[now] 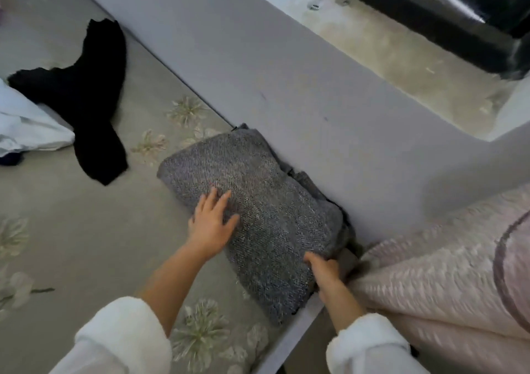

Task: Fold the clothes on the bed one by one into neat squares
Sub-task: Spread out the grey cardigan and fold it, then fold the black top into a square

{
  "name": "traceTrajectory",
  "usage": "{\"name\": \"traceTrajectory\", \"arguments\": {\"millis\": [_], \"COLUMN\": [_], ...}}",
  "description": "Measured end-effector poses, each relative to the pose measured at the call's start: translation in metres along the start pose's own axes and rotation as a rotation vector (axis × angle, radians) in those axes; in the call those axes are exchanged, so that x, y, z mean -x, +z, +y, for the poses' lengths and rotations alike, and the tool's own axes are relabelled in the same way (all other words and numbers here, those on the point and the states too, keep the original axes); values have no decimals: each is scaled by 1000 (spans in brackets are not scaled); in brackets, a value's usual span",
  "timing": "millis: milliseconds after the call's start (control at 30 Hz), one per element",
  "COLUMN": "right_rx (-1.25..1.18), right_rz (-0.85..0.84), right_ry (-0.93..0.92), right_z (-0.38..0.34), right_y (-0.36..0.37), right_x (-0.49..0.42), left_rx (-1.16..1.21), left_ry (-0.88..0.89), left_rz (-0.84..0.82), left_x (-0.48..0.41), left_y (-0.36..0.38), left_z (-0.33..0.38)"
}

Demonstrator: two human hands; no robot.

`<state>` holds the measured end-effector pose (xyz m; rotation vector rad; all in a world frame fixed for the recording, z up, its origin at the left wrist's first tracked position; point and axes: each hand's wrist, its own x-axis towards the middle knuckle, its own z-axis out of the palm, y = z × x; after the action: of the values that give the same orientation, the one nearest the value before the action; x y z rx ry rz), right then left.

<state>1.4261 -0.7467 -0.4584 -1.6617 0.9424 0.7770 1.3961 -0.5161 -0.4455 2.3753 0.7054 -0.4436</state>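
Covering the left side is the bed sheet (86, 244), pale grey-green with flower shapes on it. It is flat, and a wide stretch of it is bare between the clothes.

A big grey padded bed frame (258, 72) runs from the top left down to the lower right. Its long straight edge meets the sheet. Past it is a pale floor (387, 44) with something dark along the top right.

A pink quilt (430, 273) is bunched up at the lower right, right beside the frame.

The grey knit sweater (272, 201) is folded into a thick block. It lies at the edge of the sheet, with its far side pushed up against the frame. Its near corner hangs a little over the bed's edge.

A black garment (86, 95) lies spread out and not folded at the upper left, well apart from the sweater. It partly lies on a crumpled white cloth (25, 121) at the left edge.

The left hand (212, 224) lies flat on top of the sweater with its fingers spread wide. The right hand (325, 273) holds the sweater's near right edge, thumb on top and fingers tucked under. Both arms wear fluffy white sleeves (123, 339).
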Motion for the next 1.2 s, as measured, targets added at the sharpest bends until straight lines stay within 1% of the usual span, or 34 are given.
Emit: {"name": "traceTrajectory", "arguments": {"millis": [33, 67, 167, 200, 300, 333, 367, 433, 467, 500, 533, 567, 600, 633, 667, 700, 733, 800, 867, 900, 933, 1000, 1033, 1100, 1200], "right_rx": [-31, -66, -194, -196, -97, -66, -26, 114, 275, 493, 696, 847, 959, 1058, 1174, 1297, 1392, 1442, 1394, 1361, 1329, 1281, 1273, 1284, 1311], "right_rz": [-1, -7, -11, 48, 329, 368, 374, 335, 343, 391, 431, 408, 318, 180, 41, -72, -135, -163, -127, -82, -29, 16, -3, -76, -163], "right_ry": [25, 41, 37, -15, -248, -280, -263, -155, -141, -213, -376, -579, -736, -798, -780, -706, -637, -564, -577, -627, -702, -874, -944, -1053, -1234], "right_z": [-2, -5, -14, -16, -21, -19, -15, -2, 3, 5, 5, 7, 9, 15, 21, 28, 33, 29, 13, 4, -5, -23, -30, -39, -40], "right_y": [-1, -2, -2, -3, -7, -8, -9, -8, -5, -1, 4, 10, 16, 21, 25, 27, 27, 28, 34, 39, 45, 63, 76, 108, 168], "right_x": [-8, -14, -32, -36, -41, -44, -51, -62, -61, -56, -50, -44, -39, -39, -38, -40, -44, -46, -38, -31, -22, -4, 5, 23, 49], "left_rx": [-51, -99, -232, -277, -324, -327, -348, -421, -443, -450, -451, -450, -447, -448, -449, -446, -434, -368, -217, -118, -22, 113, 149, 200, 332], "left_ry": [19, 40, 76, 90, 123, 123, 124, 122, 112, 102, 96, 96, 100, 105, 106, 104, 100, 94, 85, 89, 97, 81, 50, -63, -285], "left_rz": [-53, -67, -18, -10, 15, 11, -5, -50, -68, -80, -88, -92, -94, -98, -112, -140, -180, -283, -347, -337, -286, -91, 9, 144, 225], "left_x": [3, 6, 6, 6, 9, 9, 8, 5, 4, 2, 0, -2, -3, -4, -4, -5, -6, -13, -20, -20, -18, -4, 4, 23, 46], "left_y": [15, 26, 41, 44, 56, 60, 65, 73, 76, 77, 77, 77, 76, 74, 72, 70, 66, 56, 40, 30, 20, 2, -5, -14, -25], "left_z": [-3, -4, -7, -7, -8, -10, -11, -12, -10, -9, -7, -6, -7, -8, -10, -12, -13, -14, -14, -15, -17, -27, -36, -63, -118]}}
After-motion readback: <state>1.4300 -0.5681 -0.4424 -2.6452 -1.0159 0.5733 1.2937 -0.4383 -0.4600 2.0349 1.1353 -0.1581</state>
